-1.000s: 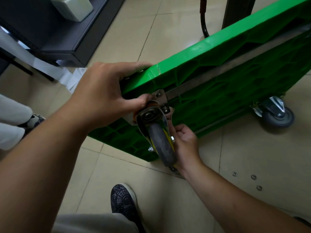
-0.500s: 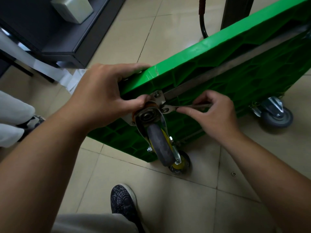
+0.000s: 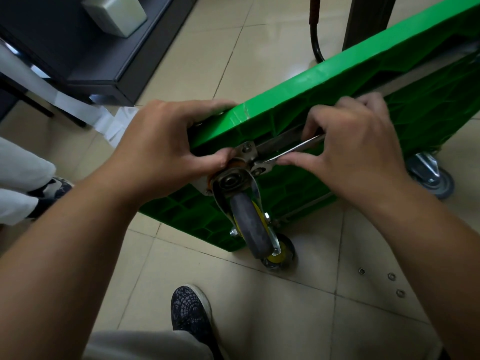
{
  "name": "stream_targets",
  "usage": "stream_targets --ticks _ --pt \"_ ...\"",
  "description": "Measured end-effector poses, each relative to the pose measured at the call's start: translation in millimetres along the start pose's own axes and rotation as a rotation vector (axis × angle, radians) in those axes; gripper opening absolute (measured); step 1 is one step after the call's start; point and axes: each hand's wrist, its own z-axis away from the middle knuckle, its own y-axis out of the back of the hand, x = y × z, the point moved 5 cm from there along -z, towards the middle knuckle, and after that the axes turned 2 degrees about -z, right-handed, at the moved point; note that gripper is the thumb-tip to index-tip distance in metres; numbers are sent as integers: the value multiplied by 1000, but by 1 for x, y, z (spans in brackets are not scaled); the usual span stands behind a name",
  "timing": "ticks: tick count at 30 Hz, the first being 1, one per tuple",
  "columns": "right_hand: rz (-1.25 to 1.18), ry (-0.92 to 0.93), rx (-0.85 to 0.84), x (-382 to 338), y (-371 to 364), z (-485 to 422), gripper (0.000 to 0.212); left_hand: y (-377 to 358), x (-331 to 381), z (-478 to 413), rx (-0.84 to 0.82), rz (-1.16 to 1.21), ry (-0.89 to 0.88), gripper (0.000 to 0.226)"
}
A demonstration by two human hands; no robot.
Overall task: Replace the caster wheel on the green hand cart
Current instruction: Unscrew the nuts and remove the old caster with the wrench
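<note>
Tipped on its edge on the tiled floor [image 3: 155,268], the green cart [image 3: 337,81] runs out of view at right. The left hand [image 3: 166,152] grips its rim above the caster [image 3: 250,227]. The right hand [image 3: 355,152] pinches a flat wrench [image 3: 293,149] at the mounting plate, its handle hidden under the fingers and its head hard to make out.

Your left hand [image 3: 166,152] grips the green cart [image 3: 311,81] by its edge; just right, your right hand [image 3: 355,154] pinches the wrench [image 3: 291,151].
</note>
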Motion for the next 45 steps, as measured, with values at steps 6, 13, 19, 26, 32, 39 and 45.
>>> stream_targets --ticks 6,13,19,26,32,39,45 --pt "-509 -227 -147 38 -10 5 57 0 1 0 -1 4 -2 63" --pt "-1461 -766 9 6 -99 78 41 -1 0 0 -12 13 -4 64" --pt "-1567 -1080 -13 -32 -144 123 57 0 0 0 6 -9 -20 62" --pt "-1611 -1158 31 -42 -158 121 55 -1 0 -1 8 2 -8 63" --pt "-1558 -1081 22 -36 -162 117 60 0 0 -1 -1 -4 -6 64" --pt "-1149 -725 123 19 -126 93 40 0 -1 -1 -1 -10 -4 64" --pt "-569 -361 104 48 -78 58 49 -1 -1 -1 6 0 -11 63"
